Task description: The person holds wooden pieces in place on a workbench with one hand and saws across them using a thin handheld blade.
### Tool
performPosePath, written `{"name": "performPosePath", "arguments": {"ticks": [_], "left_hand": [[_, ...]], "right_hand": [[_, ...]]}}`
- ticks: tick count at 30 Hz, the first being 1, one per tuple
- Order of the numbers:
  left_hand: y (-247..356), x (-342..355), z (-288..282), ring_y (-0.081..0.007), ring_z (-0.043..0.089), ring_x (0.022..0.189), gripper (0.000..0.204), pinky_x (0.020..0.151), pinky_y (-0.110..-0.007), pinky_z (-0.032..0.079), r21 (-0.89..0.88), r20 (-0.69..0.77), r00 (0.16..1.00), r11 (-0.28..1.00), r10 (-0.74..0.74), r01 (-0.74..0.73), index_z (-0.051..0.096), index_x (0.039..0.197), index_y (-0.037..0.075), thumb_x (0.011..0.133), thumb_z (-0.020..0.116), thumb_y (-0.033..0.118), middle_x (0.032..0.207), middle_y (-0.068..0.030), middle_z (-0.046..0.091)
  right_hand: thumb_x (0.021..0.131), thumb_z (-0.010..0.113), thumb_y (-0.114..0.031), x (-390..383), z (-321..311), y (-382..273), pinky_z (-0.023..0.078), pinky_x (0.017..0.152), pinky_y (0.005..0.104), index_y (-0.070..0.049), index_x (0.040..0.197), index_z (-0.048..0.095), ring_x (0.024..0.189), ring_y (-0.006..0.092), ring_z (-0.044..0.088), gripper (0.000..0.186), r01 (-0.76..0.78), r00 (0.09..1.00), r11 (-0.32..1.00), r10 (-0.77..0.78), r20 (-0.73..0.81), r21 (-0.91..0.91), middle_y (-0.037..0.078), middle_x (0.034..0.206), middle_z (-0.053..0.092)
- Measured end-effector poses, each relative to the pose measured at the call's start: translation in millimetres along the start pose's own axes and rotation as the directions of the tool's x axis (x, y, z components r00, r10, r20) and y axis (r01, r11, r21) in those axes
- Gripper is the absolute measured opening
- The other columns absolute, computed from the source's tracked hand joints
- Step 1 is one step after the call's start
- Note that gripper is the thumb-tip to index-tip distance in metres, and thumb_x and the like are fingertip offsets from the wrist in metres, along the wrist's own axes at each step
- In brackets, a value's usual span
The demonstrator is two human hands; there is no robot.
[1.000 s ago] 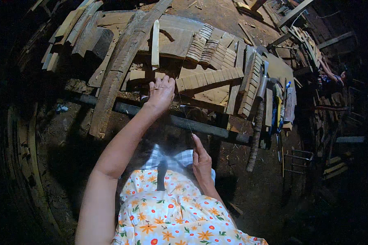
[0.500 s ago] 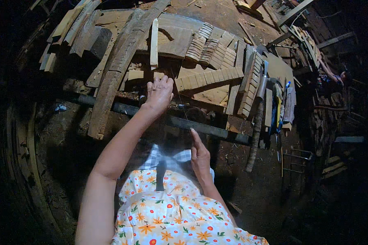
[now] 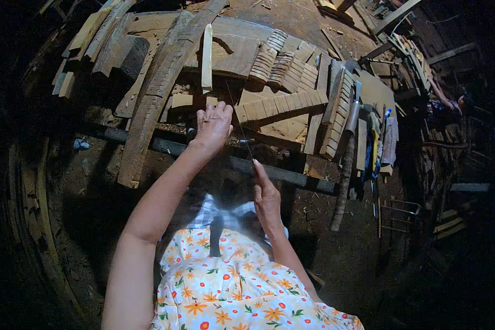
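My left hand (image 3: 213, 126) is closed, its fingers curled over a pale piece of wood (image 3: 212, 101) on the low bench. Beside it, to the right, lies a wooden bar (image 3: 280, 108) with evenly spaced cuts across it. My right hand (image 3: 267, 199) is wrapped round the near end of a saw (image 3: 244, 132). The saw's thin blade shows edge-on as a dark line, running away from me between my left hand and the scored bar. Its handle is hidden in my palm.
Stacks of cut wooden slats (image 3: 269, 55) sit at the back of the bench. A long rough beam (image 3: 158, 99) crosses it on the left. At the right edge are a long-handled blade tool (image 3: 346, 148) and yellow-and-blue tools (image 3: 375, 144). Another person's arm (image 3: 443, 93) shows far right.
My right hand has moved slightly forward and left with the saw, and the blade reaches farther over the bench. My left hand stays almost where it was.
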State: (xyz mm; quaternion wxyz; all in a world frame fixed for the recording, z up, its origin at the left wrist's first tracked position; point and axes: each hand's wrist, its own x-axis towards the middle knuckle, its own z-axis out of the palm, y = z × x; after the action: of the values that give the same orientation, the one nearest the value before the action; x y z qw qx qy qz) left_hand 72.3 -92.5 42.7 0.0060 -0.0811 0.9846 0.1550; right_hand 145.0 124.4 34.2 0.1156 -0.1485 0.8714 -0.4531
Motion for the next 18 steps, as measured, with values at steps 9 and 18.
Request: {"name": "performPosePath", "arguments": {"ticks": [9,18], "left_hand": [[0.3,-1.1,-7.0,-0.0322,0.049,0.111,0.044,0.088,-0.045,0.040,0.007,0.038,0.999,1.000,-0.027,0.026,0.051,0.113,0.004,0.074,0.070,0.013,0.125,-0.0144,0.050],[-0.7,-1.7,-0.5,-0.0316,0.050,0.110,0.045,0.088,-0.044,0.040,0.007,0.005,1.000,1.000,-0.016,0.016,0.052,0.112,0.005,0.073,0.070,0.016,0.123,-0.0129,0.051]], "right_hand": [[0.083,0.046,0.004,-17.1,-6.1,-2.9,0.048,0.074,0.0293,-0.026,0.138,0.041,0.081,0.0228,0.062,0.063,-0.107,0.992,0.994,0.108,0.062,-0.020,0.018,0.103,0.062],[0.085,0.046,0.003,8.6,-1.7,-8.7,0.048,0.079,0.0299,-0.025,0.138,0.041,0.085,0.0212,0.062,0.060,-0.114,0.990,0.992,0.117,0.078,-0.044,0.017,0.113,0.061]]}}
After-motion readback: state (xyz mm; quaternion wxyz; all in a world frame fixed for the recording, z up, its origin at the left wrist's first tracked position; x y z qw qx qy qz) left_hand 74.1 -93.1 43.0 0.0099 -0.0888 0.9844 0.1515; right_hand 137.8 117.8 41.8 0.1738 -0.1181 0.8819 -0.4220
